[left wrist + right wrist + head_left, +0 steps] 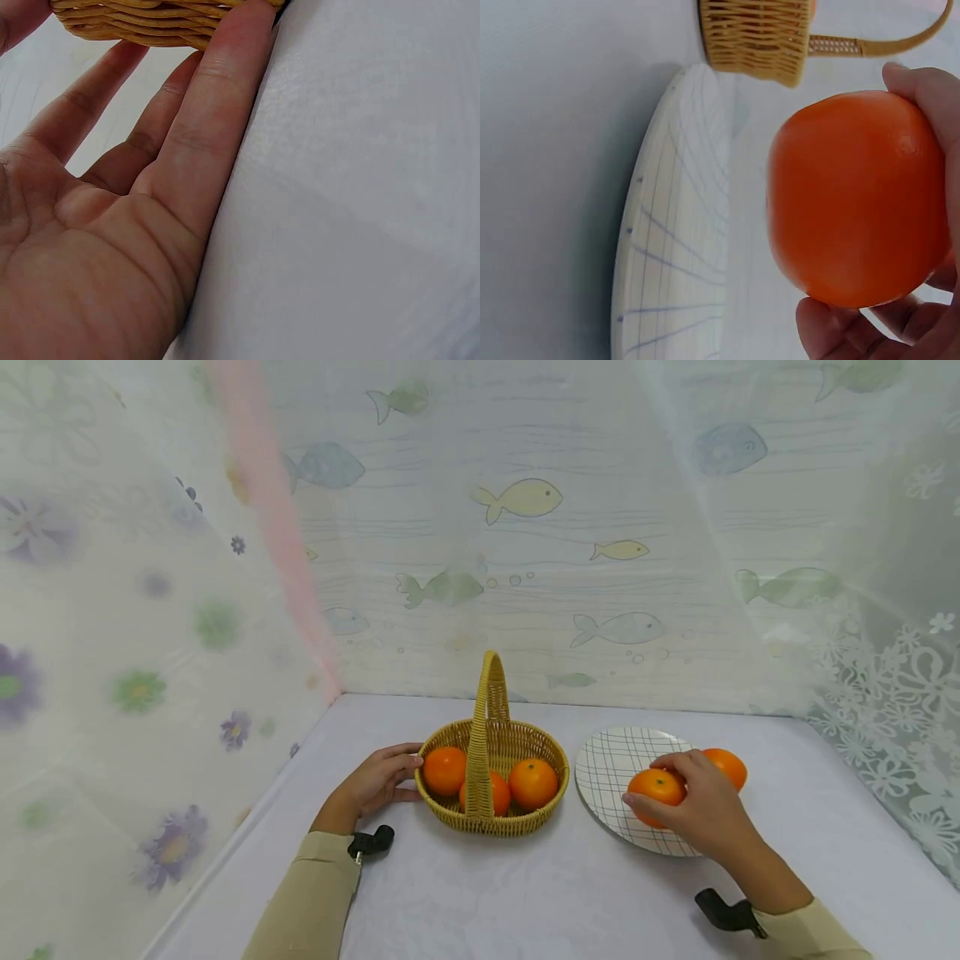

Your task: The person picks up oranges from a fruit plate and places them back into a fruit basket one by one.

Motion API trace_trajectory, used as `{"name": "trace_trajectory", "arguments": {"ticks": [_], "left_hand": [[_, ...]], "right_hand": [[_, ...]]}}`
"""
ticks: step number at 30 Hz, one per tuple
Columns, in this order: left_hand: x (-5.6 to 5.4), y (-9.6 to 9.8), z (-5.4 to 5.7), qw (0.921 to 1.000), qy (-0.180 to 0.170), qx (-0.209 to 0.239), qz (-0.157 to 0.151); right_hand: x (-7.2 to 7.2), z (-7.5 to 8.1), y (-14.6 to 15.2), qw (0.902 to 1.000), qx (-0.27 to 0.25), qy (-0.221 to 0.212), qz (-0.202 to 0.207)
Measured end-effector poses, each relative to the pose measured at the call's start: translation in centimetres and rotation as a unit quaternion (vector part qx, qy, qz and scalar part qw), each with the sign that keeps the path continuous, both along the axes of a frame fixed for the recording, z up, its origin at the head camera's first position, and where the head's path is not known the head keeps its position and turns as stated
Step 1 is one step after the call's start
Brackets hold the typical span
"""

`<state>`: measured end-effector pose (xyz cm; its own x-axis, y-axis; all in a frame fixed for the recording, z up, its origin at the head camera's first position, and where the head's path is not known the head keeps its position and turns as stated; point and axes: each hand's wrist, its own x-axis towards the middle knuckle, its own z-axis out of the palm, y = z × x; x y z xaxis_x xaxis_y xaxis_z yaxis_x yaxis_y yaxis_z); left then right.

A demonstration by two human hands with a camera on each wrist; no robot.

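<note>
My right hand (703, 806) grips an orange (654, 787) between thumb and fingers over the right part of a white plate (606, 768) with a dark grid pattern. In the right wrist view the held orange (859, 199) is apart from the plate (671, 247), raised above it. Another orange (727, 766) shows behind the right hand, partly hidden by it. My left hand (378, 781) touches the left side of a yellow wicker basket (491, 827), its fingers fairly straight against the weave (142, 26). Several oranges (533, 783) lie in the basket, one partly behind its handle.
A white cloth (480, 893) covers the table. Behind it hangs a pale curtain (487, 552) with fish drawings, and flowered sheets (150, 693) close in the sides. The basket's tall arched handle (491, 693) stands upright. A black wrist camera (723, 912) sits on each wrist.
</note>
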<state>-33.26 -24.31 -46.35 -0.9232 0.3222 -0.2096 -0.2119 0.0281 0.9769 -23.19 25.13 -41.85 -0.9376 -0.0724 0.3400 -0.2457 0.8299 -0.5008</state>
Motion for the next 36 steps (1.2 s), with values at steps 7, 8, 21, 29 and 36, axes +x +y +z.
{"name": "trace_trajectory", "arguments": {"ticks": [7,8,21,29,36], "left_hand": [[0.0,0.0,0.0,1.0000,0.000,0.003,-0.001],[0.0,0.0,0.0,1.0000,0.000,0.003,0.000],[0.0,-0.1,-0.1,0.9999,0.008,-0.006,-0.004],[0.0,-0.2,-0.2,1.0000,-0.001,0.001,-0.001],[0.0,0.0,-0.1,1.0000,-0.001,0.005,0.000]], "right_hand": [[-0.5,0.3,-1.0,0.9995,-0.023,-0.012,0.016],[-0.6,0.3,-1.2,0.9994,-0.026,-0.015,0.019],[-2.0,0.6,-3.7,0.9982,-0.044,-0.021,0.035],[-3.5,0.7,-5.6,0.9963,-0.057,-0.010,0.063],[-4.1,1.0,-6.8,0.9953,-0.063,-0.001,0.074]]}}
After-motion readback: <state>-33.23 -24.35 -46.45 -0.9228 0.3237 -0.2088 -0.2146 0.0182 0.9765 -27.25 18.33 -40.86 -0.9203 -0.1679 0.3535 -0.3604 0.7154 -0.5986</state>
